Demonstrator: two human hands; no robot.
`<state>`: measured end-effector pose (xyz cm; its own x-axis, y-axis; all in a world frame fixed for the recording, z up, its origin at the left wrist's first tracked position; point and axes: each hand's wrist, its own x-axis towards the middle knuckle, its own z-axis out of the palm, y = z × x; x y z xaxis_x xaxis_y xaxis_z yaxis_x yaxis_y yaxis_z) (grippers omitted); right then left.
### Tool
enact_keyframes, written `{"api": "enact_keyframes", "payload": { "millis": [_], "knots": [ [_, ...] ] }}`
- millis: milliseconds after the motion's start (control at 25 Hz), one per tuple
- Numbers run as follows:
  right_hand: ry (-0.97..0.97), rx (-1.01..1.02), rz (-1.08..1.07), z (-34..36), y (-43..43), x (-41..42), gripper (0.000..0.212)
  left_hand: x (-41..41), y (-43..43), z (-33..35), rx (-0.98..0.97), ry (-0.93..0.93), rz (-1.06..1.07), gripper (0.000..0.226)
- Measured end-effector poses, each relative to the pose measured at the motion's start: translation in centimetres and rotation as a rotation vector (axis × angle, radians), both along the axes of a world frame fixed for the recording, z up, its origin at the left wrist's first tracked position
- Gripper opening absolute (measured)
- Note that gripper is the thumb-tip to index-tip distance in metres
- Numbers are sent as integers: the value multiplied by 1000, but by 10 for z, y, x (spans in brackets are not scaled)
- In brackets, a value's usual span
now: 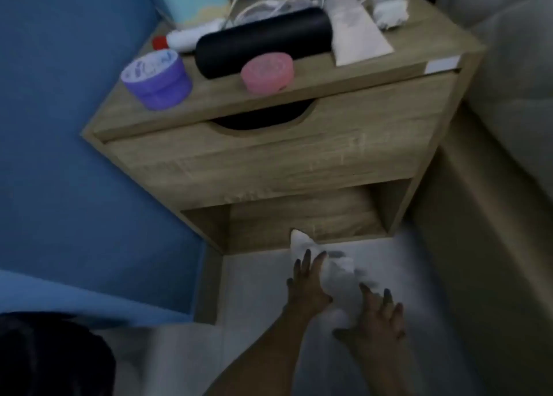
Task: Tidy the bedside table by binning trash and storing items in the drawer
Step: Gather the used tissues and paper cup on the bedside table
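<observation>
Tissue, white and crumpled, lies on the pale floor just in front of the table's open lower shelf, its far tip reaching the shelf's front edge. Both hands are on it. The left hand presses its fingers along the tissue's left side; the right hand has spread fingers on the near right end. Both are partly curled around it, but blur hides whether either has truly closed, so I cannot tell if it is lifted or only gathered. The tissue's long axis runs from near right to far left, between the two hands, and neither hand is clearly the nearer.

Judged from this, the step in hand is collecting floor trash for the bin; no bin is in view, so the way out cannot be told. Open floor lies toward the person, while the table leg on the left and the bed base on the right close in the sides.

Up top, the drawer is shut. A purple tub, pink tin, black case, white tube, cables and more wadded tissue are yet to be sorted.
</observation>
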<state>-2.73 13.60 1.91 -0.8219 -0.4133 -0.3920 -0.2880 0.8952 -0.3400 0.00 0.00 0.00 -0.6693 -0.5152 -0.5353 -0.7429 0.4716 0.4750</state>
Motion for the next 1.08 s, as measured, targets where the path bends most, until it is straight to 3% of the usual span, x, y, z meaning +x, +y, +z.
{"api": "enact_keyframes", "payload": {
  "millis": [120, 200, 280, 360, 400, 480, 520, 600, 680, 840, 1080],
  "knots": [
    [-62, -72, -60, -15, 4, -1, 73, -2, 8, -26, -70, -102, -121, 80],
    [-136, -117, -123, -16, 6, -11, 74, 3, 14, -40, -151, -129, -155, 50],
    [-122, -159, -93, 0, 0, -20, 79, 13, 14, -42, -76, -43, -32, 28],
    [-133, -247, -41, 38, -9, -33, 89, 10, 0, -22, 11, 97, 49, 28],
    [-103, -318, -50, 58, -12, -42, 84, 4, -10, -8, 60, 151, 55, 29],
    [22, -389, -5, 112, -22, -74, 35, -14, -32, 54, 147, 232, -17, 26],
    [70, -399, 21, 141, -27, -85, 24, -18, -41, 89, 176, 273, -68, 26],
    [44, -621, 62, 192, -32, -98, 52, -21, -57, 159, 175, 349, -142, 27],
    [215, -760, 55, 250, -34, -101, 67, -13, -66, 228, 140, 408, -182, 21],
    [310, -779, 140, 344, -39, -98, 58, 6, -63, 338, -45, 557, -170, 14],
    [405, -769, 242, 401, -41, -102, 62, 5, -56, 411, -220, 787, 25, 12]
  ]
}}
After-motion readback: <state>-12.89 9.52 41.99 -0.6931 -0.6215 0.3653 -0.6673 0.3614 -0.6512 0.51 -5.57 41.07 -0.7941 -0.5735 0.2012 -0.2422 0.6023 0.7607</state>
